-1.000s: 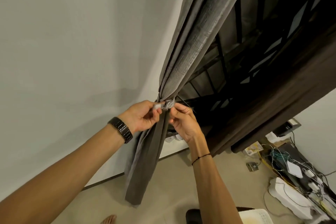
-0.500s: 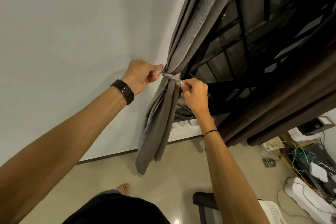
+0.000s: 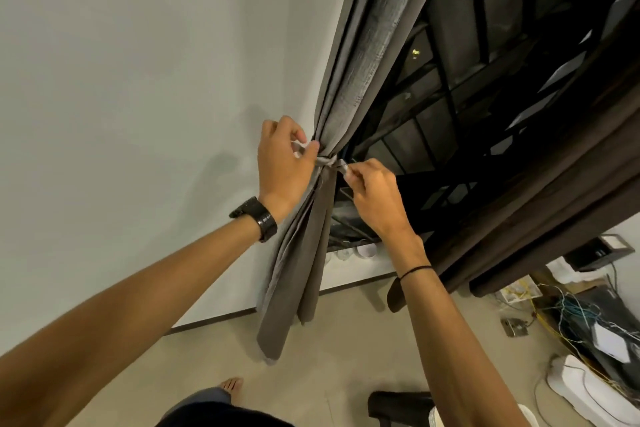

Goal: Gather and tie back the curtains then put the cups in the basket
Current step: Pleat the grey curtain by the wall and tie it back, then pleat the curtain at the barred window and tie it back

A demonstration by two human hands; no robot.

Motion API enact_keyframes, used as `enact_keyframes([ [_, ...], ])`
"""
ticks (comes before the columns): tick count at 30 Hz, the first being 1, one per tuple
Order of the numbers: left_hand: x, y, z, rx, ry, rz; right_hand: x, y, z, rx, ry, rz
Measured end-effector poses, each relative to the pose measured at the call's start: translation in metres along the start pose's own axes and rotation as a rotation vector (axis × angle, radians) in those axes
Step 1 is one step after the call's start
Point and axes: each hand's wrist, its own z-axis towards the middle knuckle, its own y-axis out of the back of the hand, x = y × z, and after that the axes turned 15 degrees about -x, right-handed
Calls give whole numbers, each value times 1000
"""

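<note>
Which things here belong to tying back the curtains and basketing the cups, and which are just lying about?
Job: grey curtain, tie-back strip, left hand and right hand pinching its ends, cups on the sill.
Lying about: tangled wires, white foam block, metal plate on the floor.

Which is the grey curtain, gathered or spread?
Gathered: a tie cinches the curtain; left hand and right hand pinch its ends.

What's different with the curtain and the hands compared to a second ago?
The left hand and right hand drew apart, pulling the ends of the pale grey fabric tie outward around the gathered grey curtain. Both hands still pinch the tie ends; the curtain stays bunched.
</note>
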Motion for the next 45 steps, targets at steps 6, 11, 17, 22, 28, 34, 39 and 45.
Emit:
enact_keyframes([
  [6,-51,-52,-14,177,-571,-94,-16,41,16,-81,77,-24],
  [11,-98,-105,2,275,-692,11,-34,98,41,-254,81,-193],
  [17,-165,-172,18,219,-902,46,-75,175,79,-432,84,-406],
  [22,-239,-231,27,226,-969,-99,-111,248,117,-528,110,-553],
  [28,-331,-307,39,209,-1116,-249,-156,326,167,-642,102,-723],
  [34,-429,-384,50,155,-1201,-295,-209,396,226,-698,79,-835],
  [39,-500,-448,82,67,-1269,-202,-249,451,281,-740,38,-952],
  [45,-546,-490,112,37,-1282,-107,-291,504,347,-775,-91,-905],
])
